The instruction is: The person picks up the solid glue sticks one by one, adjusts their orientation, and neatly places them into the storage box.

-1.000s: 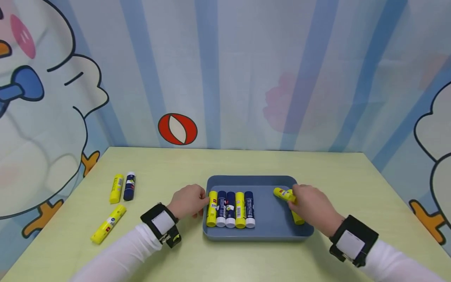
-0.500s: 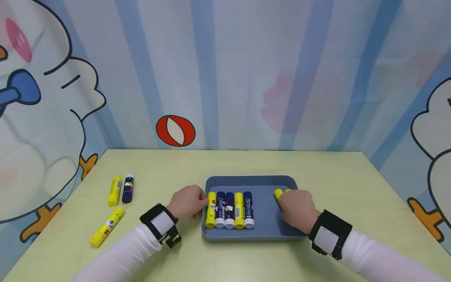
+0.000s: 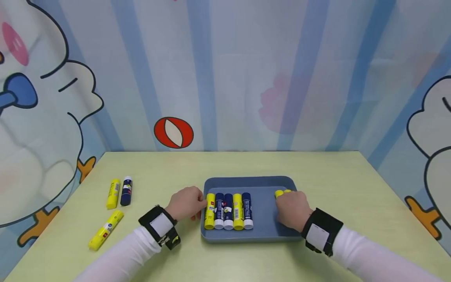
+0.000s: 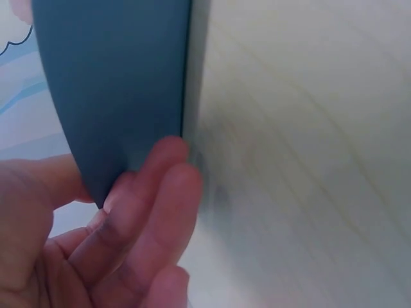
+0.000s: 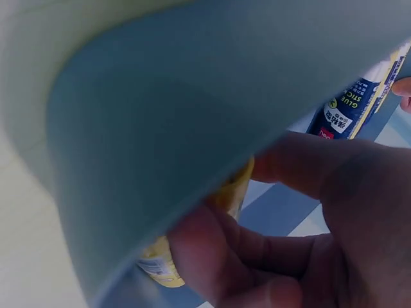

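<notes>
My left hand [image 3: 186, 203] pinches the left wall of the grey-blue tray [image 4: 122, 77], thumb on one side and fingertips on the other. Inside the tray's right end, my right hand [image 3: 292, 209] grips a yellow glue stick [image 5: 236, 189]. The hand hides most of it in the head view, where two yellow ends [image 3: 279, 193] show side by side past the knuckles. At the tray's left, yellow glue sticks [image 3: 209, 211] and navy glue sticks [image 3: 248, 211] with white caps lie in a side-by-side row. A bare stretch of tray floor separates the row from my right hand.
On the table's left side lie a yellow glue stick [image 3: 113, 194], a navy glue stick [image 3: 126, 191] close beside it, and another yellow glue stick [image 3: 106, 230] nearer the front, slanted. A printed cloth backdrop [image 3: 229, 78] stands along the table's far edge.
My right hand has moved left and lower into the tray; the yellow glue stick, slanted in its fingers before, is now mostly covered. My left hand keeps its place at the tray's wall.
</notes>
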`<state>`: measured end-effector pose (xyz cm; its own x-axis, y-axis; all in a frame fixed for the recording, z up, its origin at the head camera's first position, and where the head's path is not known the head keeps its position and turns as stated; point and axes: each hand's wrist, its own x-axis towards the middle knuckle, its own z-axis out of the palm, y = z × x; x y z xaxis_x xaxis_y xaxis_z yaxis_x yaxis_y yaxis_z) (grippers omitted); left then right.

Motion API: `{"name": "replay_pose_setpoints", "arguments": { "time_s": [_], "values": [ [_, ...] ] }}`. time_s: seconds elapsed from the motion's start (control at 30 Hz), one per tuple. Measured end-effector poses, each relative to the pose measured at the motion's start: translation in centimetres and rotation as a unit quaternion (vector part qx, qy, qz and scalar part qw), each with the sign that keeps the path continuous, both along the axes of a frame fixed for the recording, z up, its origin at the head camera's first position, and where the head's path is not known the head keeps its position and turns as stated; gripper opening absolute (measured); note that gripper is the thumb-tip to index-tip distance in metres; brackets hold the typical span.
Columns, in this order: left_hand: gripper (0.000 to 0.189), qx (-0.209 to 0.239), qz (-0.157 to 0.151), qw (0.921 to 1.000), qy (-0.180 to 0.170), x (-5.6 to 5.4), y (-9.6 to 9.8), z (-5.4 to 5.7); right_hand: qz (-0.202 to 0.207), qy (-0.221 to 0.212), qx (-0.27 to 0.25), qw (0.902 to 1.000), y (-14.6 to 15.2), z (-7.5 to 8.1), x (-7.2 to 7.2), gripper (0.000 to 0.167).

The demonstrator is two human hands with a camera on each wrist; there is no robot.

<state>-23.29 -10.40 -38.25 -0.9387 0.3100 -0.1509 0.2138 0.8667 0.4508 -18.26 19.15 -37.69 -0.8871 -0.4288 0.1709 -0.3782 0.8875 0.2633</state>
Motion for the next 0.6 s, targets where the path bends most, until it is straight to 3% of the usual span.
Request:
{"name": "replay_pose_setpoints", "arguments": {
  "time_s": [0.13, 0.3, 0.47, 0.6],
  "values": [
    [0.030, 0.001, 0.001, 1.0000, 0.002, 0.1, 0.1, -0.1, -0.019, -0.029, -0.008, 0.9994, 0.1, 0.5, 0.1, 0.035],
    [0.030, 0.001, 0.001, 1.0000, -0.003, 0.2, 0.0, -0.2, -0.092, -0.096, -0.060, 0.9893, 1.0, 2.2, -0.2, 0.047],
    [0.031, 0.003, -0.001, 1.0000, 0.002, 0.0, 0.0, -0.1, -0.117, -0.089, -0.157, 0.9765, 3.3, 3.5, -0.6, 0.053],
    [0.031, -0.011, -0.006, 0.9999, 0.003, -0.2, 0.0, 0.2, -0.118, -0.086, -0.213, 0.9662, 4.9, 3.5, -0.8, 0.043]
  ]
}}
